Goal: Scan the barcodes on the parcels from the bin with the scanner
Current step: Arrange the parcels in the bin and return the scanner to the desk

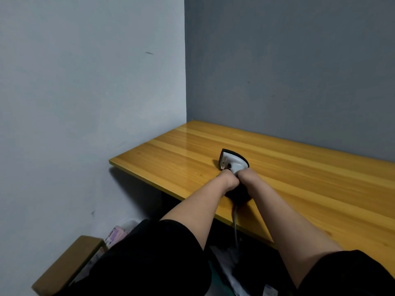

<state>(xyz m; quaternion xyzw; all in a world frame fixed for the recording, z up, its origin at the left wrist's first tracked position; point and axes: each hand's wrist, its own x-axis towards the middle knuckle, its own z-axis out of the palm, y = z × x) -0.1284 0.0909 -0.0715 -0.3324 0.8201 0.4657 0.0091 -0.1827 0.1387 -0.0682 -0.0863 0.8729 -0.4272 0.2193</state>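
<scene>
Counter [277, 178] is bare wood all round my grip; nothing to scan is up here yet. Cardboard bin [70, 263] sits on the floor, well below and left of the grip, open-topped. I make out a pink printed parcel [116, 235] at its far end and something pale behind it; the rest of the contents are hidden by my left sleeve, count unknown.

Scanner [234, 162] is on the counter, head pointing away from me, grey cable [235, 223] dropping off the near edge straight below the grip. Left hand [227, 180] and right hand [245, 177] are both wrapped closed round its dark handle, knuckles touching.

Step in hand, as I read it: get the scanner seated for one-hand use. Best to settle it in the right, finger on trigger, free the left for the bin, and keep cable slack so it doesn't snag the edge.
</scene>
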